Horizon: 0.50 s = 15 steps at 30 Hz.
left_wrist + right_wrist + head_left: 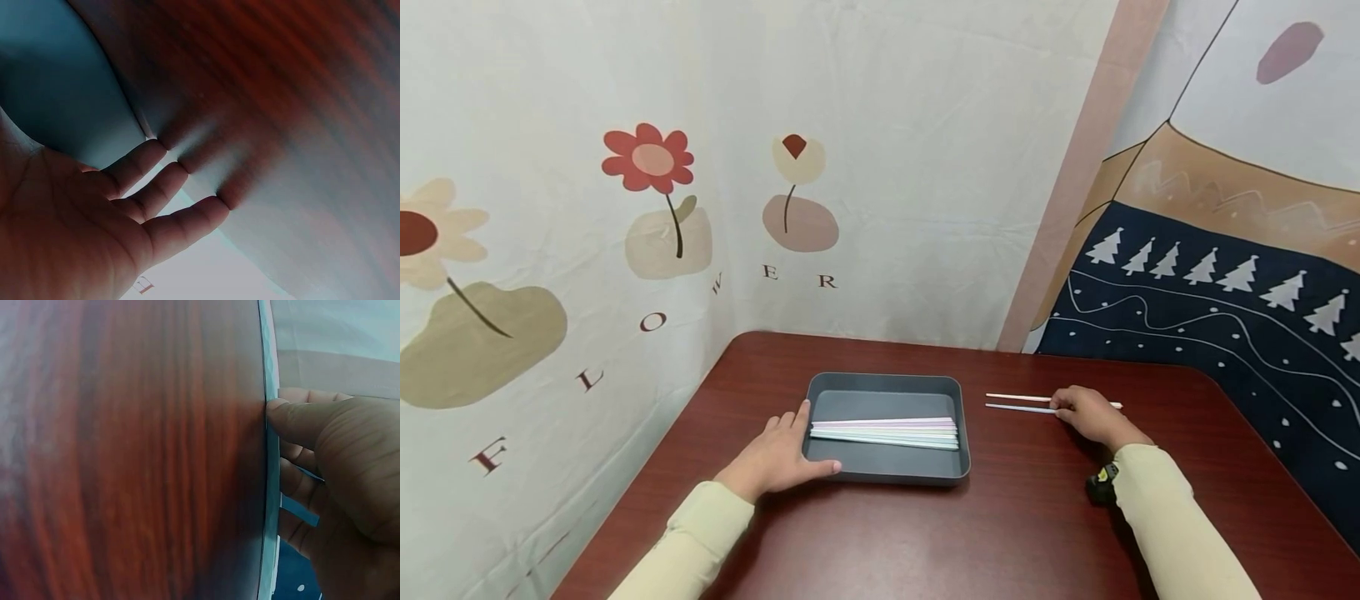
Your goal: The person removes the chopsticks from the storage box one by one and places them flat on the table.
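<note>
A dark grey rectangular tray (887,479) sits mid-table, with several pastel chopsticks (883,433) lying side by side in it. My left hand (786,454) is at the tray's left side, fingers spread and fairly straight, thumb at the near rim. In the left wrist view the fingers (165,234) extend beside the tray wall (75,94). To the right of the tray, a pale blue chopstick (1018,408) and a whitish chopstick (1015,397) lie nearly parallel. My right hand (1090,412) pinches this pair near the right ends, the thumb (297,419) against the blue chopstick (272,469).
The reddish-brown wooden table (895,542) has rounded far corners. Behind and to the left hangs a pale curtain (910,167) with flower prints; a dark blue panel with white trees (1195,325) hangs at the right. A black device (1102,485) is strapped at the right wrist.
</note>
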{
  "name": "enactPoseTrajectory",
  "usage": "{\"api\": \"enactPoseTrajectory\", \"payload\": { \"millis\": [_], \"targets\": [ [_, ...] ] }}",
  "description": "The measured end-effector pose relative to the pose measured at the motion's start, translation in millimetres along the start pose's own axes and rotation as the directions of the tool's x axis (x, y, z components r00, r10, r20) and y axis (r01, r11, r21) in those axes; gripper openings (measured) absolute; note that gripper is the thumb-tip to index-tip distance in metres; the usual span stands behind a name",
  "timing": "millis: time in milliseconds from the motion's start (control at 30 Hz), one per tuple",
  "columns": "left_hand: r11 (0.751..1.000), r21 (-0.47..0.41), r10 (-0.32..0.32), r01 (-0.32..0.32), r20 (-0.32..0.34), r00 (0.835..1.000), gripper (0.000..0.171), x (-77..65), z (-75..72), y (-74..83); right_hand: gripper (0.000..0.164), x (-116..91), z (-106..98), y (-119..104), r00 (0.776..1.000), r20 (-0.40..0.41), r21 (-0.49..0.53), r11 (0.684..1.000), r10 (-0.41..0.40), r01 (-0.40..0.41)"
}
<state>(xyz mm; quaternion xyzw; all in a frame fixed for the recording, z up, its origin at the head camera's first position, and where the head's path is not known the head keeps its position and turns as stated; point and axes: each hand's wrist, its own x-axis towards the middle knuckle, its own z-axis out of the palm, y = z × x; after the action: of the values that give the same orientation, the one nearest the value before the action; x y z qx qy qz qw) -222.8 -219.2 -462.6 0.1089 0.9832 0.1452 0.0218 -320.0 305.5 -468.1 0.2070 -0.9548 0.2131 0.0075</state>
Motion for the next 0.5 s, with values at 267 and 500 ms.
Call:
{"api": "enactPoseTrajectory", "payload": {
  "millis": [267, 500],
  "targets": [
    [1.0, 0.001, 0.007, -0.007, -0.004, 1.0, 0.131, 1.1, 0.6, -1.1, 0.014, 0.2, -1.1, 3.0, 1.0, 0.003, 0.0, 1.0, -0.007, 0.007],
    [1.0, 0.004, 0.001, -0.001, 0.001, 1.0, 0.131, 0.9, 0.4, -0.4, 0.008, 1.7, -5.4, -0.3, 1.0, 0.015, 0.017, 1.0, 0.005, -0.005]
  ]
}}
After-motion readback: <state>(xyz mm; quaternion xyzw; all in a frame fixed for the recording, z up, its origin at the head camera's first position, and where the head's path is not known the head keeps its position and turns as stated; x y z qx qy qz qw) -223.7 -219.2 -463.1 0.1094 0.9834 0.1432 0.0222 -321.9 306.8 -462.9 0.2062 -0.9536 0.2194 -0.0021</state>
